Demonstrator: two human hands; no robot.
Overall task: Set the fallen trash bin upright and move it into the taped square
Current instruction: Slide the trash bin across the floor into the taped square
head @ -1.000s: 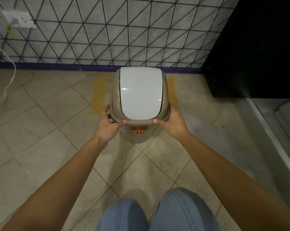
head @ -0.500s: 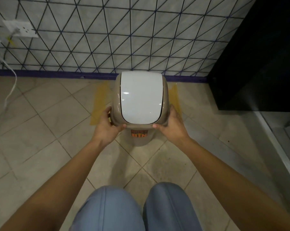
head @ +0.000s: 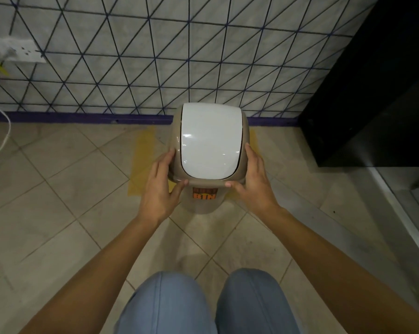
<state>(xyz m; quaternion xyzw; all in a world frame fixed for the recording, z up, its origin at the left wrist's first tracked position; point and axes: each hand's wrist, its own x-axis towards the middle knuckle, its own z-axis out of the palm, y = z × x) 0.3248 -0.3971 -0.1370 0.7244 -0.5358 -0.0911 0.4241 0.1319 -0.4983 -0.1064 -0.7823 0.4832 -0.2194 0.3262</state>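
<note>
Our left hand [head: 159, 189] and right hand [head: 253, 186] grasp the upright beige swing-lid trash bin [head: 209, 150] at its rim, fingers loosely curled. The bin stands by the wall, seemingly inside the yellow taped square [head: 141, 165]. Its contents are hidden.

Trash bin [head: 210, 150] now farther toward wall [head: 155, 56].
</note>
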